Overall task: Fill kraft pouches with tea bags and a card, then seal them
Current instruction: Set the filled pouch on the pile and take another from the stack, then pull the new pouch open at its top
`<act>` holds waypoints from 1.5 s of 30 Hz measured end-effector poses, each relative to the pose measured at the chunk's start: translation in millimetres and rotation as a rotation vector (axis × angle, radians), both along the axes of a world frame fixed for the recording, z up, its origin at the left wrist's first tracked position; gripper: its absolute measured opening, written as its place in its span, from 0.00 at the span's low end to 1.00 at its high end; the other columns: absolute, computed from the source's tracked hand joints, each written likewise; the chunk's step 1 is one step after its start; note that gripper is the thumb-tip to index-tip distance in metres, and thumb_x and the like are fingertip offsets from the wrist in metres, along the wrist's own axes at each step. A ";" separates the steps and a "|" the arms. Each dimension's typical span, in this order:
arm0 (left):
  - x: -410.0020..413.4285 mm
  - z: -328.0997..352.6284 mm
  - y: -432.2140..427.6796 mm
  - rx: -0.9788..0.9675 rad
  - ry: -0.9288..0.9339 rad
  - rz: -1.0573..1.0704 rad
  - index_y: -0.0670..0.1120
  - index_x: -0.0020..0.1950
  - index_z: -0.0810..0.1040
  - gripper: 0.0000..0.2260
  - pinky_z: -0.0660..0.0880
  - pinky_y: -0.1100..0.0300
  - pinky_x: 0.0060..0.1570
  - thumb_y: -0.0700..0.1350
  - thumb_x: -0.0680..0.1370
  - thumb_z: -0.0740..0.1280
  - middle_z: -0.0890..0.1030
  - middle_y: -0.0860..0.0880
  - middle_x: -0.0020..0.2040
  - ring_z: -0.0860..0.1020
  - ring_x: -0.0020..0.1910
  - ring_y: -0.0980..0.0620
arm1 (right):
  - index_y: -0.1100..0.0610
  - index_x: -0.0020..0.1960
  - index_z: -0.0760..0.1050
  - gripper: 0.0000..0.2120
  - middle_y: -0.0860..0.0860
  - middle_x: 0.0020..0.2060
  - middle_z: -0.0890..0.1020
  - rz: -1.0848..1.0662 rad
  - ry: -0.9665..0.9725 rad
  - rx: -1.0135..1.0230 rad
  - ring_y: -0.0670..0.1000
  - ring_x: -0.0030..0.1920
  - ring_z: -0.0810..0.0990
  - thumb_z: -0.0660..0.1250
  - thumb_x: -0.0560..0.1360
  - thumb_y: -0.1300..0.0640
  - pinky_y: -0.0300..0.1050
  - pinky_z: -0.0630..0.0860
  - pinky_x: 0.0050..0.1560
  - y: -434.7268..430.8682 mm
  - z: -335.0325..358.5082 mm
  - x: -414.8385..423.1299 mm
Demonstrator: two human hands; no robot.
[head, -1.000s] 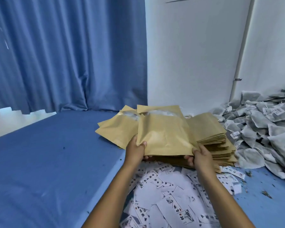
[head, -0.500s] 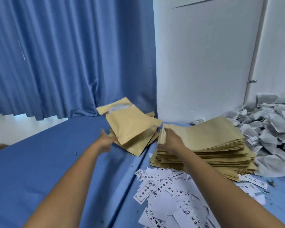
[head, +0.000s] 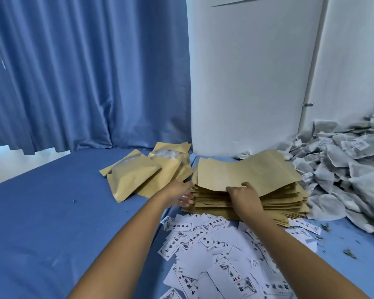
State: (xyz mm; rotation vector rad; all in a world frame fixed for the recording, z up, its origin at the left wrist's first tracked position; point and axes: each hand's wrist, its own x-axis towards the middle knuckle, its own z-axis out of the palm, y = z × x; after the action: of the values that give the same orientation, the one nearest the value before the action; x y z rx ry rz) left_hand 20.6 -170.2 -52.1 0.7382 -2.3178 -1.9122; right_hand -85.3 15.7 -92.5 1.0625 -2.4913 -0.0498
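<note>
The right hand (head: pixel 244 196) curls its fingers (head: pixel 235 188) round the near edge of the top pouch (head: pixel 246 171), lifting it off the stack of empty kraft pouches (head: pixel 253 201). The left hand (head: pixel 180 192) sits at the stack's left corner, fingers loosely spread and touching the edges of the sheets, holding nothing.

The likeliest slip, as I judge it, is taking two pouches at once: the flat sheets lie tight together and the lifted one bows over the stack, so a second could cling beneath it unnoticed. The stack itself is fanned and uneven at its near side; a tug without the left hand steadying it could slide the sheets onto the loose cards (head: pixel 205 244) lying just in front of the stack. Bits of loose leaf are scattered on the blue table (head: pixel 41 223) to the right of the stack, and some could get into an open pouch.

As for what holds what: the filled pouches (head: pixel 138 175) lie in a small heap just left of the stack, and pale contents show through their clear windows, though I cannot tell whether they are sealed. The lifted pouch looks flat and empty. The tea bags (head: pixel 343 169) are heaped loose to the right of the stack, in no container.
</note>
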 end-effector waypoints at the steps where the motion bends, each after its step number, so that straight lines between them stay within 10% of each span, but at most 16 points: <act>1: -2.1 -0.3 6.1 0.056 0.015 0.009 0.40 0.58 0.70 0.17 0.79 0.53 0.46 0.52 0.79 0.64 0.79 0.40 0.46 0.80 0.40 0.46 | 0.55 0.55 0.75 0.15 0.51 0.46 0.83 0.046 0.015 -0.073 0.53 0.47 0.81 0.57 0.73 0.66 0.45 0.61 0.68 3.6 0.2 8.0; 5: -3.4 -1.1 21.5 0.254 0.085 0.015 0.33 0.59 0.72 0.10 0.81 0.59 0.35 0.37 0.80 0.61 0.79 0.34 0.53 0.81 0.44 0.41 | 0.50 0.45 0.78 0.08 0.46 0.38 0.82 0.211 0.006 -0.234 0.49 0.41 0.80 0.61 0.77 0.53 0.47 0.67 0.65 25.8 -20.8 48.0; 9: 3.4 -13.8 24.2 -0.011 -0.042 0.021 0.33 0.54 0.73 0.06 0.80 0.59 0.34 0.33 0.79 0.62 0.78 0.40 0.44 0.78 0.37 0.48 | 0.56 0.57 0.77 0.14 0.56 0.64 0.76 -0.287 -0.051 -0.586 0.56 0.65 0.71 0.63 0.76 0.50 0.53 0.59 0.69 79.4 -30.6 33.3; 11: 8.3 -18.5 29.3 -0.083 -0.079 -0.002 0.35 0.51 0.74 0.04 0.78 0.58 0.36 0.36 0.79 0.64 0.76 0.44 0.35 0.74 0.31 0.51 | 0.61 0.69 0.66 0.27 0.62 0.72 0.63 -0.570 -0.247 -0.716 0.61 0.71 0.61 0.66 0.74 0.49 0.56 0.56 0.70 111.3 -22.0 16.1; 14: 10.9 -17.9 42.5 -0.199 -0.179 -0.054 0.39 0.46 0.72 0.04 0.76 0.58 0.36 0.37 0.78 0.66 0.74 0.43 0.38 0.71 0.32 0.50 | 0.66 0.70 0.61 0.33 0.62 0.64 0.71 -0.635 -0.673 -1.090 0.63 0.61 0.72 0.69 0.74 0.51 0.55 0.69 0.58 147.0 -8.7 -2.5; 17: 2.0 -12.9 63.7 -0.665 -0.251 0.024 0.40 0.48 0.72 0.02 0.73 0.54 0.46 0.38 0.78 0.64 0.75 0.39 0.49 0.75 0.41 0.47 | 0.67 0.58 0.74 0.15 0.59 0.44 0.81 -0.319 -1.216 -1.439 0.57 0.41 0.80 0.69 0.75 0.61 0.48 0.76 0.42 167.3 1.7 -2.7; 20: -8.0 -5.8 108.0 -1.181 0.194 0.179 0.42 0.54 0.73 0.07 0.68 0.55 0.47 0.39 0.77 0.61 0.73 0.43 0.55 0.73 0.52 0.45 | 0.64 0.53 0.76 0.08 0.57 0.41 0.84 -0.128 -1.327 -1.417 0.53 0.37 0.83 0.67 0.75 0.63 0.44 0.78 0.35 180.0 -0.2 8.8; 24: -29.9 -17.8 206.6 -0.729 0.267 -0.286 0.44 0.36 0.72 0.12 0.68 0.53 0.38 0.46 0.78 0.61 0.76 0.45 0.37 0.73 0.37 0.49 | 0.63 0.56 0.76 0.09 0.59 0.45 0.84 0.001 -1.380 -1.317 0.54 0.42 0.83 0.64 0.77 0.64 0.45 0.79 0.40 195.0 -21.2 29.1; 27: -41.8 -41.1 266.3 -0.826 0.244 -0.468 0.47 0.34 0.67 0.16 0.61 0.54 0.36 0.52 0.80 0.60 0.74 0.45 0.36 0.70 0.36 0.48 | 0.64 0.54 0.78 0.14 0.61 0.46 0.84 0.022 -1.485 -1.396 0.53 0.42 0.84 0.58 0.81 0.56 0.44 0.80 0.42 212.4 -32.9 33.7; 31: -59.9 -55.7 295.8 -0.697 0.224 -0.484 0.43 0.34 0.71 0.17 0.65 0.55 0.35 0.50 0.80 0.60 0.73 0.40 0.33 0.71 0.34 0.44 | 0.68 0.57 0.76 0.30 0.62 0.49 0.84 0.059 -1.668 -1.732 0.55 0.45 0.85 0.48 0.81 0.44 0.43 0.81 0.40 240.4 -46.3 29.2; 36: -76.8 -63.8 303.6 -0.507 0.141 -0.453 0.44 0.33 0.73 0.17 0.70 0.62 0.33 0.51 0.78 0.64 0.75 0.46 0.30 0.74 0.34 0.44 | 0.61 0.61 0.77 0.33 0.58 0.55 0.82 0.004 -1.568 -1.585 0.60 0.43 0.75 0.51 0.75 0.35 0.44 0.70 0.44 247.1 -62.3 28.4; 39: -83.7 -68.7 297.6 -0.300 0.082 -0.491 0.48 0.32 0.66 0.17 0.66 0.59 0.32 0.51 0.79 0.65 0.70 0.48 0.28 0.68 0.27 0.51 | 0.60 0.63 0.75 0.32 0.58 0.58 0.81 0.117 -1.629 -1.600 0.56 0.58 0.80 0.46 0.79 0.38 0.47 0.77 0.56 251.9 -62.2 25.9; 45: -83.8 -79.1 284.5 -0.174 0.098 -0.510 0.48 0.34 0.67 0.16 0.68 0.67 0.28 0.50 0.78 0.66 0.69 0.51 0.27 0.68 0.25 0.57 | 0.62 0.61 0.75 0.24 0.58 0.53 0.82 0.127 -1.599 -1.622 0.52 0.49 0.81 0.47 0.83 0.48 0.44 0.78 0.50 253.6 -58.9 27.1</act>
State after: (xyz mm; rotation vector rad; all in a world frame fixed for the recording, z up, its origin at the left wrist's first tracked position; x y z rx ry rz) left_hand -63.3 114.3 -131.1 0.0303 -2.7523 -1.8100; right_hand -58.2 269.4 -151.4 0.2902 -1.8716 3.0781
